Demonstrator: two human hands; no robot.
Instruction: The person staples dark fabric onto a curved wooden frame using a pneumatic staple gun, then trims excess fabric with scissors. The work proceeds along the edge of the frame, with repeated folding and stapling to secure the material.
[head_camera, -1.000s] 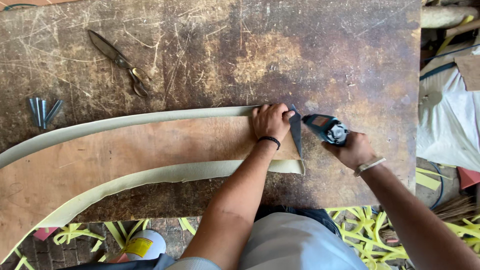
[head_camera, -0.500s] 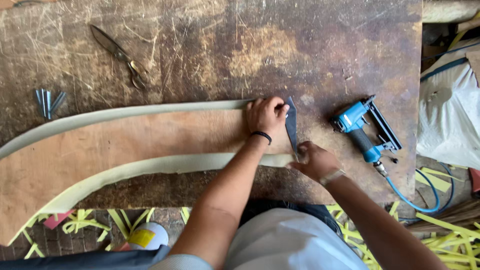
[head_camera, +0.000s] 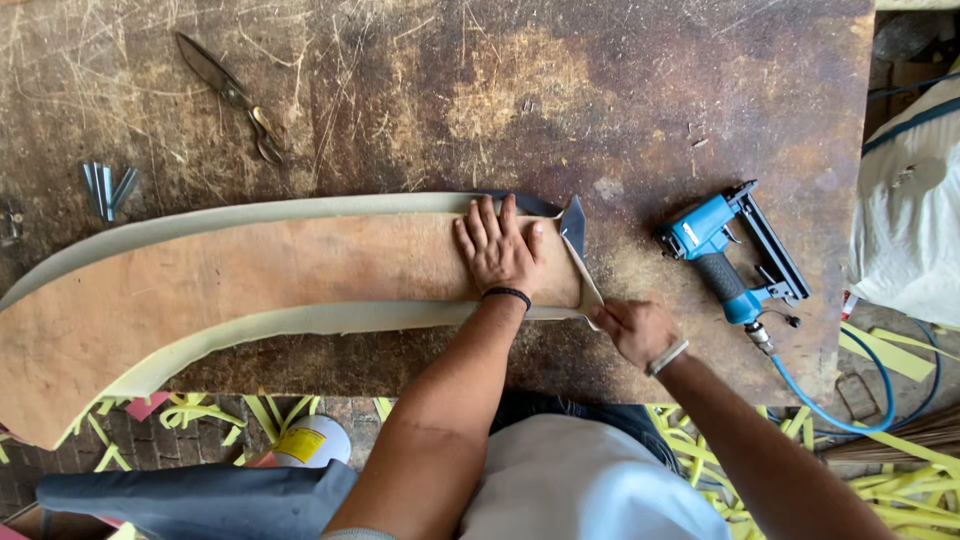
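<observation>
A long curved wooden panel (head_camera: 250, 280) lies on the worn workbench (head_camera: 600, 90), edged with a cream cover (head_camera: 300, 210). My left hand (head_camera: 500, 250) presses flat on the panel's right end, fingers spread. At that end the cover turns up in a flap (head_camera: 575, 235) with a dark underside. My right hand (head_camera: 635, 330) pinches the lower corner of this flap, just off the panel's end. A blue air stapler (head_camera: 720, 250) lies on the bench to the right of both hands, untouched.
Metal shears (head_camera: 230, 95) lie at the back left, with strips of staples (head_camera: 108, 188) near the left edge. The stapler's blue hose (head_camera: 830, 400) runs off the bench's right side. A white sack (head_camera: 910, 220) and yellow scraps (head_camera: 880, 350) lie beyond; a can (head_camera: 310, 440) stands below.
My right hand has set the stapler down on the bench at the right and moved back to grip the cover's flap. My left hand stays pressed on the panel.
</observation>
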